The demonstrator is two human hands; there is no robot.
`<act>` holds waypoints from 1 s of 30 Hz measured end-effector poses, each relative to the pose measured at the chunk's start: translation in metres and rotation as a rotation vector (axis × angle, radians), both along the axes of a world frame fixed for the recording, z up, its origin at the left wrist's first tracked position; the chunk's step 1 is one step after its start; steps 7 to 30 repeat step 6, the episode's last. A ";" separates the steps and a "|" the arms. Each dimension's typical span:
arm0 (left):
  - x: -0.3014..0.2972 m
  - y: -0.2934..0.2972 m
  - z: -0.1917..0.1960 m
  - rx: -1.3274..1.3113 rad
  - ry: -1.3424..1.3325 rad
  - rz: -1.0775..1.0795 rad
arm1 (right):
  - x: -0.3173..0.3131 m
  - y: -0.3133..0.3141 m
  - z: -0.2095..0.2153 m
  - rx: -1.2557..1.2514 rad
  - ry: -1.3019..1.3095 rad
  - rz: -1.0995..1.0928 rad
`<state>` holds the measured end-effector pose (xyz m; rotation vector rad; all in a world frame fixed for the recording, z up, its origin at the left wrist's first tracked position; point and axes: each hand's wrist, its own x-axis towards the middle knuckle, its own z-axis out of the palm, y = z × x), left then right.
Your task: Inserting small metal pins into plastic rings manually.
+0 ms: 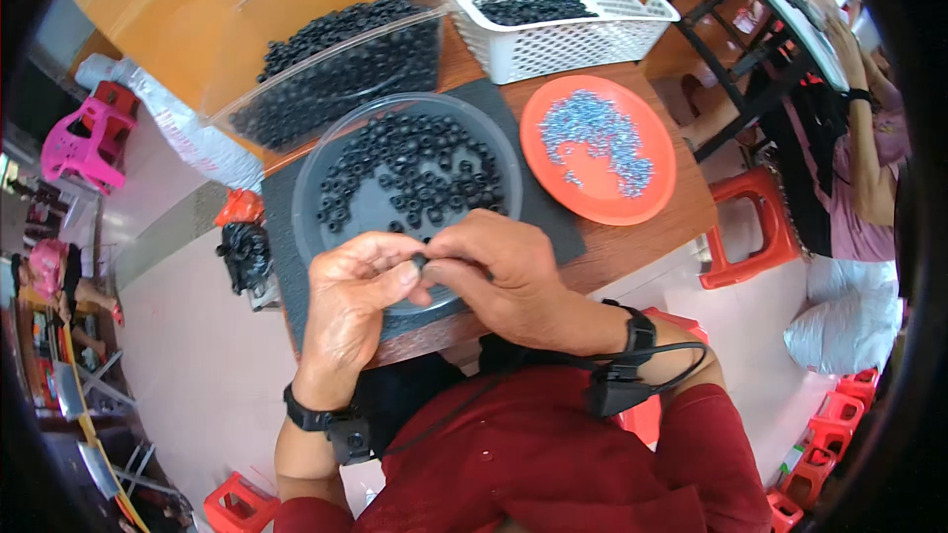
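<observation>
My left hand (363,288) and my right hand (499,266) meet over the near rim of a round clear tray (306,178). Between their fingertips is a small black round part (419,261), mostly covered by the fingers. Both hands are closed in a pinch on it. Many similar black ring-like parts (425,163) lie loose in the tray, just beyond my hands. To the right of the tray, an orange-red plate (583,205) bears a spread of tiny shiny blue-silver pieces (592,128).
A clear bin (326,79) heaped with black parts stands at the far left; a white perforated basket (563,54) holding dark pieces stands beside it. Under the tray is a dark mat (553,227). A red stool (755,227) and another person's arm (869,158) are at the right.
</observation>
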<state>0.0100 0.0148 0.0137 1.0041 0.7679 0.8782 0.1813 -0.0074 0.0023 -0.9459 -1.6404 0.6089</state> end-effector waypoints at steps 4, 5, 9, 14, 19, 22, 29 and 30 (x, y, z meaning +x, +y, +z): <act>0.005 -0.003 -0.004 0.063 0.004 0.138 | -0.006 0.002 -0.011 -0.036 0.118 -0.033; 0.005 -0.003 -0.007 0.101 0.037 0.122 | -0.004 0.001 -0.011 -0.086 0.116 -0.022; 0.003 -0.002 -0.010 0.140 0.072 0.106 | -0.003 0.000 -0.008 -0.136 0.117 -0.010; 0.003 -0.002 -0.010 0.140 0.072 0.106 | -0.003 0.000 -0.008 -0.136 0.117 -0.010; 0.003 -0.002 -0.010 0.140 0.072 0.106 | -0.003 0.000 -0.008 -0.136 0.117 -0.010; 0.003 -0.002 -0.010 0.140 0.072 0.106 | -0.003 0.000 -0.008 -0.136 0.117 -0.010; 0.003 -0.002 -0.010 0.140 0.072 0.106 | -0.003 0.000 -0.008 -0.136 0.117 -0.010; 0.003 -0.002 -0.010 0.140 0.072 0.106 | -0.003 0.000 -0.008 -0.136 0.117 -0.010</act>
